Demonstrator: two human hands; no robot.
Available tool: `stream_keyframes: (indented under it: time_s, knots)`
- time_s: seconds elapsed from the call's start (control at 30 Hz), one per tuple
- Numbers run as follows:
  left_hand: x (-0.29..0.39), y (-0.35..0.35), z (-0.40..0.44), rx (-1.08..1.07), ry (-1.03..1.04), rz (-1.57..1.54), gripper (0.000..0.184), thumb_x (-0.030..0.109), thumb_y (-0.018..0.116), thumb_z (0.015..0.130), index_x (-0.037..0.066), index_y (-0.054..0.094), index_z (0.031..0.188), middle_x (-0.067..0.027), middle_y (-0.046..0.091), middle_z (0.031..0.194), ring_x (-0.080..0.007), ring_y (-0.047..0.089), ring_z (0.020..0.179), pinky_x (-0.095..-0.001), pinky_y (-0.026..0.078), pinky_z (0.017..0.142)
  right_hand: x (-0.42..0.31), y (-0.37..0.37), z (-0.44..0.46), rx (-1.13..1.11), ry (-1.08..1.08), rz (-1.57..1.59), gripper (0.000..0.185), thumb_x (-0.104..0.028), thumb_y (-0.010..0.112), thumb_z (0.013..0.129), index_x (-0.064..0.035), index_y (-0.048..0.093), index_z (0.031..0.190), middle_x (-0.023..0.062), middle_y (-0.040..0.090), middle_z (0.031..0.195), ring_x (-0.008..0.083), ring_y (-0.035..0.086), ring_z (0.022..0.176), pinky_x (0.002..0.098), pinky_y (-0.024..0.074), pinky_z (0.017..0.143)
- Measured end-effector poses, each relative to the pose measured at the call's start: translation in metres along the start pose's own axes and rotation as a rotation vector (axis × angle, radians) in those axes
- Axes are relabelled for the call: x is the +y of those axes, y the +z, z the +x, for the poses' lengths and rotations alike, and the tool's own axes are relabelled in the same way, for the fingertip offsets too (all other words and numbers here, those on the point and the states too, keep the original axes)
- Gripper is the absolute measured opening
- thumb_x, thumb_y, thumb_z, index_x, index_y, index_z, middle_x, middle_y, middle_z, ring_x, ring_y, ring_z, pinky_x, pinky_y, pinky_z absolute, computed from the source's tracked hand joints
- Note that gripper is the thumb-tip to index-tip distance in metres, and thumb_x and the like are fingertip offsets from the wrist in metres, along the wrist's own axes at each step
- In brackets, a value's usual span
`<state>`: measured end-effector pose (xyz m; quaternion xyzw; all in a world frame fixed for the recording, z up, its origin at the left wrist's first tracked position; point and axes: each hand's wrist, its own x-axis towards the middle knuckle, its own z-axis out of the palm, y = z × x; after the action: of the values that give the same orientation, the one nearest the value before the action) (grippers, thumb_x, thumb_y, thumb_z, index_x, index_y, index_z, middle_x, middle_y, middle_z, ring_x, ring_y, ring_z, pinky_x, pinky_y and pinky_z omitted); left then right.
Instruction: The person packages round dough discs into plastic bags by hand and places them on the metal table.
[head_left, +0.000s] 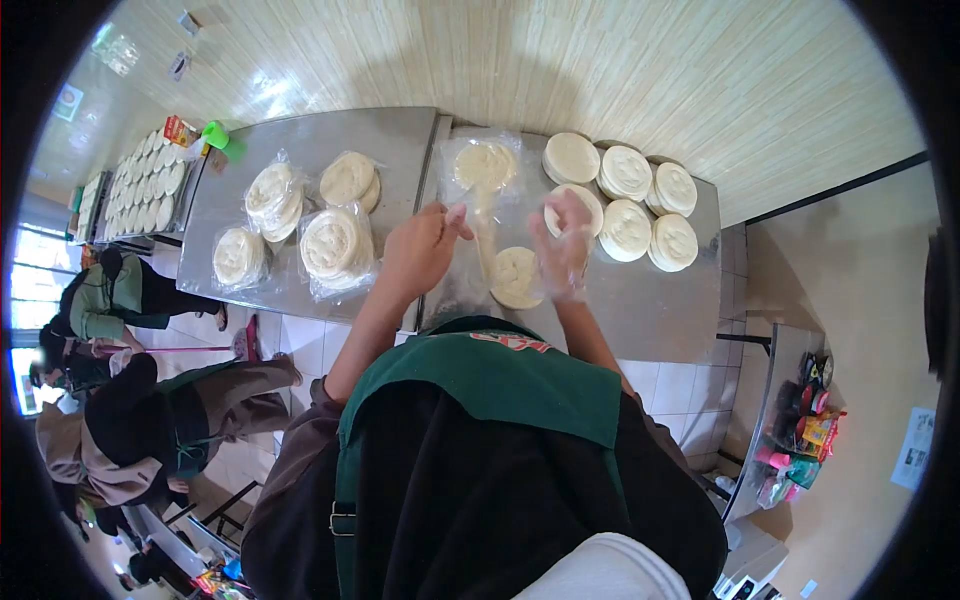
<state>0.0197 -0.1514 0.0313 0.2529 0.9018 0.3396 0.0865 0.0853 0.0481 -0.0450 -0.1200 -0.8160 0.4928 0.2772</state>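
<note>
My left hand (420, 250) is bare and hovers over the seam side of the metal table (400, 150), its fingers curled together; anything between them is too small to make out. A clear plastic glove seems to cover my right hand (564, 245), blurred, above a flatbread (516, 278). Between the hands runs a pale strip (485, 230), up to a flatbread in clear plastic (485, 165). Bagged stacks of flatbread (337, 243) lie on the left; bare stacks (625, 230) stand on the right.
Trays of round dough (145, 190) stand at the far left, near a green cup (215, 134) and a red box (180, 130). Several people (160, 415) are at the lower left. A side table (770, 420) with colourful packets (815, 435) is at the right.
</note>
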Motion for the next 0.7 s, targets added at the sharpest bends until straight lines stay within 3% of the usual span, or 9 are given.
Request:
stream_keyframes:
  time_s: [0.1,0.17,0.27,0.37,0.43,0.47,0.57,0.67,0.7]
  knots:
    - [0.004,0.022,0.003,-0.007,-0.108,0.309,0.042,0.034,0.043,0.099,0.003,0.067,0.083,-0.017,0.061,0.092,-0.0357,0.063,0.08,-0.0445,0.049,0.07,-0.021,0.013,-0.026,-0.241,-0.313,-0.093,0.037,-0.018,0.061,0.086,-0.0075,0.056,0.122,0.0297,0.041,0.137,0.0413,0.05,0.12,0.0441,0.0444,0.093]
    - [0.003,0.031,0.004,0.052,-0.079,0.424,0.041,0.032,0.045,0.098,0.003,0.066,0.079,-0.0164,0.06,0.089,-0.0363,0.063,0.078,-0.0463,0.049,0.068,-0.015,0.03,-0.033,-0.433,-0.445,-0.465,0.038,-0.019,0.06,0.086,-0.0098,0.056,0.123,0.0307,0.037,0.14,0.0437,0.05,0.118,0.0451,0.046,0.091]
    - [0.002,0.037,0.002,0.184,0.072,0.446,0.04,0.031,0.047,0.096,0.001,0.064,0.075,-0.015,0.059,0.086,-0.0343,0.063,0.075,-0.0461,0.05,0.065,-0.007,0.053,-0.029,-0.37,-0.226,-0.144,0.039,-0.022,0.058,0.087,-0.0105,0.056,0.124,0.0301,0.037,0.14,0.0448,0.054,0.111,0.0461,0.0483,0.086]
    - [0.0,0.031,0.002,0.205,0.096,0.406,0.038,0.03,0.048,0.096,0.002,0.064,0.075,-0.014,0.059,0.086,-0.0331,0.063,0.075,-0.0456,0.05,0.065,0.011,0.064,-0.019,-0.185,-0.265,-0.104,0.042,-0.025,0.056,0.089,-0.0106,0.054,0.128,0.0289,0.036,0.142,0.0436,0.058,0.106,0.0469,0.0495,0.083]
    - [0.003,0.026,0.002,0.201,0.113,0.394,0.035,0.028,0.049,0.095,0.003,0.065,0.077,-0.0133,0.059,0.087,-0.0327,0.063,0.075,-0.0449,0.05,0.065,0.016,0.057,-0.012,-0.309,-0.253,-0.27,0.05,-0.025,0.055,0.088,-0.0113,0.047,0.135,0.0281,0.037,0.142,0.0433,0.057,0.108,0.0462,0.0482,0.086]
    - [0.003,0.027,0.002,0.162,0.146,0.39,0.035,0.03,0.05,0.095,0.003,0.066,0.079,-0.0133,0.059,0.088,-0.0329,0.063,0.076,-0.0448,0.05,0.066,0.017,0.054,-0.01,-0.37,-0.247,-0.354,0.054,-0.025,0.055,0.088,-0.0116,0.043,0.139,0.0277,0.037,0.142,0.0432,0.056,0.109,0.0459,0.0476,0.088]
    - [0.004,0.03,-0.003,0.057,0.225,0.344,0.032,0.031,0.054,0.092,0.004,0.068,0.085,-0.0135,0.06,0.089,-0.0331,0.063,0.078,-0.044,0.05,0.069,0.018,0.059,-0.007,-0.229,-0.166,-0.137,0.065,-0.025,0.057,0.086,-0.0097,0.033,0.145,0.0273,0.038,0.141,0.0397,0.056,0.112,0.0433,0.0453,0.093]
    - [-0.005,0.021,-0.007,-0.006,0.23,0.179,0.026,0.027,0.061,0.089,0.003,0.069,0.093,-0.0146,0.061,0.091,-0.0321,0.063,0.08,-0.042,0.05,0.071,0.017,0.037,-0.002,-0.223,0.133,0.075,0.077,-0.017,0.061,0.081,-0.0076,0.025,0.148,0.0258,0.044,0.137,0.0352,0.055,0.115,0.0414,0.043,0.097]
    - [-0.027,0.019,-0.007,-0.01,0.216,0.089,0.025,0.025,0.063,0.088,0.003,0.069,0.096,-0.0152,0.062,0.092,-0.0315,0.063,0.08,-0.0413,0.05,0.072,0.028,0.028,-0.001,-0.126,0.073,-0.026,0.077,-0.016,0.063,0.079,-0.0055,0.027,0.146,0.0249,0.049,0.131,0.0336,0.056,0.113,0.0403,0.0442,0.097]
